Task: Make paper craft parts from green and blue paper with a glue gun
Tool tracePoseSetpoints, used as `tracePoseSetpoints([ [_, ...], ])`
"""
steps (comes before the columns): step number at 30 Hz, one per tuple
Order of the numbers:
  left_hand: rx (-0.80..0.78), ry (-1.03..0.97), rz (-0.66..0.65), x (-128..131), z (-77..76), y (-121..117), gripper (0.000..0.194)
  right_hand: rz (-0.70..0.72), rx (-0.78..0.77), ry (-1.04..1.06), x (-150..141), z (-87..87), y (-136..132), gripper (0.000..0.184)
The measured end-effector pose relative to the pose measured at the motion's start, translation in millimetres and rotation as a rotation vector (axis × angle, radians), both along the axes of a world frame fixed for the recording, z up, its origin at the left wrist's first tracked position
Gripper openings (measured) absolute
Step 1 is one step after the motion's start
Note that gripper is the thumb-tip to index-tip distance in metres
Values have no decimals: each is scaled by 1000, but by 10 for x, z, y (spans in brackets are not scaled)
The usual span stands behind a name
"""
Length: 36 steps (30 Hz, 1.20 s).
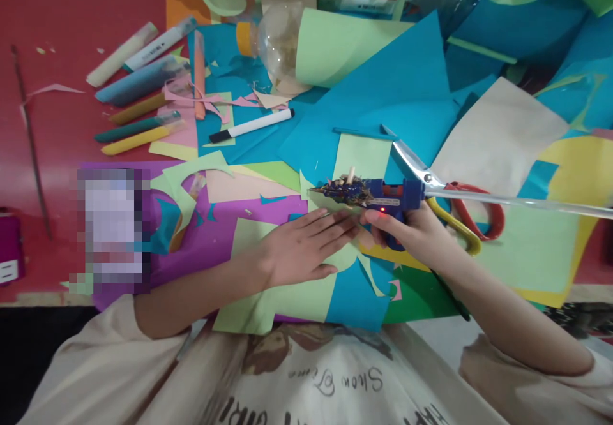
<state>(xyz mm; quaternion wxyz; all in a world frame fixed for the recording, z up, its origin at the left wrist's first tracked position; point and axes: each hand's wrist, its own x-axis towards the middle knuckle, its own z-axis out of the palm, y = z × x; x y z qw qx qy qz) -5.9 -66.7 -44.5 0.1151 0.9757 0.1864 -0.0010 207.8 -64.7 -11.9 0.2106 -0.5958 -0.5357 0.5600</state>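
My right hand [416, 230] is wrapped round the handle of a blue hot glue gun [395, 195], whose small light glows red. Its nozzle points left, and scraps and dried bits cling to the front of the barrel. A long clear glue stick [517, 201] sticks out from the back. My left hand [306, 246] lies flat, fingers stretched out, on pale green paper [258, 240] just below the gun. Its fingertips reach close to the right hand. Behind the gun lie scissors [428, 176] with red and yellow handles, blades pointing up and left.
Several markers [138, 83] lie at the upper left, with a white marker [253, 125] nearer the middle. A plastic bottle [280, 39] with an orange cap is partly wrapped in green paper [349, 45]. Blue paper [373, 80] and cut scraps cover much of the table. A blurred rectangle [115, 221] lies left.
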Motion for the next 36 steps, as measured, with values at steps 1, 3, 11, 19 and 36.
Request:
tracePoseSetpoints([
  [1,-1,4,0,-1,0,-1,61,2,-1,5,2,-2,-1,44],
  [3,-3,14,-2,-2,2,-3,62,1,-10,19,4,-5,-4,43],
  [11,4,21,2,4,10,-2,60,13,-32,-13,14,-34,-30,44],
  [19,15,33,-9,7,4,0,60,46,48,-94,-27,5,-8,41],
  [36,35,14,-3,-1,-27,-6,62,-23,-62,-197,61,59,-64,46],
])
